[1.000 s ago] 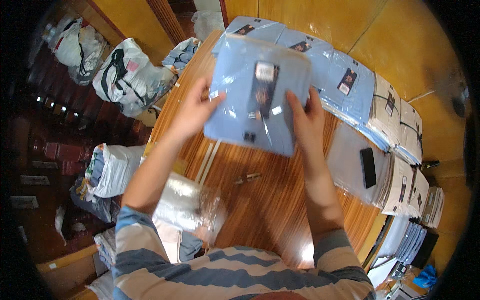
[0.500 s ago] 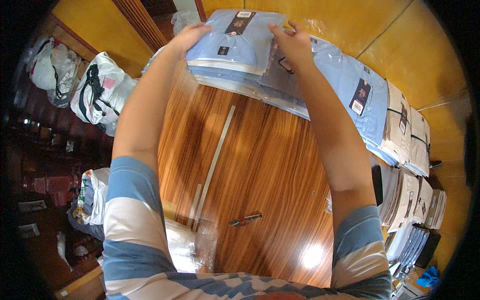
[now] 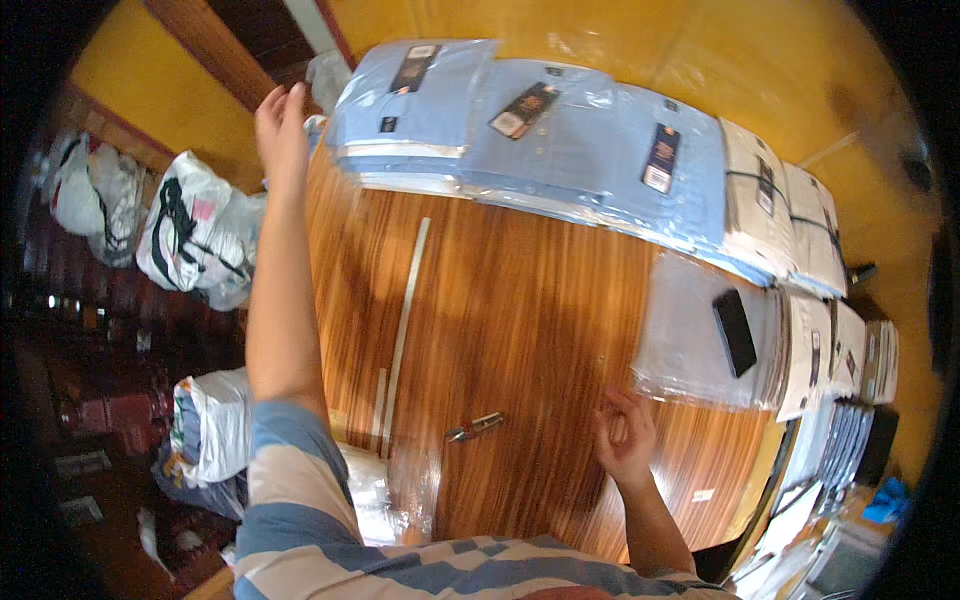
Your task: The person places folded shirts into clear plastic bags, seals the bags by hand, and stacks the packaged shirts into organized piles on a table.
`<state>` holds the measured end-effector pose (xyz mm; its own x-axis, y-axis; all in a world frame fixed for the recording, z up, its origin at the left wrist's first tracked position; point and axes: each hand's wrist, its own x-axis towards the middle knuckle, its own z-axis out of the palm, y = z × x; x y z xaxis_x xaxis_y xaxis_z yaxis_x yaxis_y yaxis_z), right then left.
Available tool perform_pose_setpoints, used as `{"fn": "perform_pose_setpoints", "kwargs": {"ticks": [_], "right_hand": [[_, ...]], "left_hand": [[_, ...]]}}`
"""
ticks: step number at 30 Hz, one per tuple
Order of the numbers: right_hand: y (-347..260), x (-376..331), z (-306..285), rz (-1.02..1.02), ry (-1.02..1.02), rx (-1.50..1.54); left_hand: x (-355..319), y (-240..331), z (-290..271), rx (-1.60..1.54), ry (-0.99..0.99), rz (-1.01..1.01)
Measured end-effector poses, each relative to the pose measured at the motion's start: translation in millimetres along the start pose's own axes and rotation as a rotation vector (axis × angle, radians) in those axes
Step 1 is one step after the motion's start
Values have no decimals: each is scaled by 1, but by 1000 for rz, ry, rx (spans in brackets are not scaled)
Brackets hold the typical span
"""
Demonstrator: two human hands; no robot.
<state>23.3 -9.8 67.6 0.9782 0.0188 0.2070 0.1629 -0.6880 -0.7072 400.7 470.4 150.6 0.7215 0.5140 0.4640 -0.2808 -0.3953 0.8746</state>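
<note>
My left hand (image 3: 282,135) is raised beside the leftmost stack of folded blue shirts (image 3: 405,115) in clear plastic bags. It holds nothing, and its fingers stretch upward. Low over the wooden table, my right hand (image 3: 626,440) is empty with loosely bent, parted fingers. It is nearest to a pile of clear plastic sleeves (image 3: 685,325), on which a black phone (image 3: 736,332) lies. More bagged blue shirts (image 3: 570,130) with dark tags line the far edge to the right. A slim metallic and dark tool (image 3: 475,427), its kind unclear, rests mid-table.
Beige folded garments (image 3: 757,195) continue the row at the right. Clear plastic bags (image 3: 375,495) lie near my body at the left. Pale strips (image 3: 408,320) run along the tabletop (image 3: 520,330). Stuffed white bags (image 3: 195,225) stand left of the table, and a yellow wall (image 3: 640,35) rises behind.
Both hands have come off the leftmost shirt stack. My left hand moved out to its left; my right hand swung down toward the near right. The view shifted, uncovering the sleeves and more of the phone.
</note>
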Motion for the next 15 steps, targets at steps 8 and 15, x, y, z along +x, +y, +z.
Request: {"fn": "perform_pose_setpoints", "kwargs": {"ticks": [8,15], "right_hand": [[88,-116,-176,581,397,-89],[213,-110,-357,506,535,-70]], "left_hand": [[-266,186,76,-497,4,-14],[-524,257,193,-735,-987,-634]]}}
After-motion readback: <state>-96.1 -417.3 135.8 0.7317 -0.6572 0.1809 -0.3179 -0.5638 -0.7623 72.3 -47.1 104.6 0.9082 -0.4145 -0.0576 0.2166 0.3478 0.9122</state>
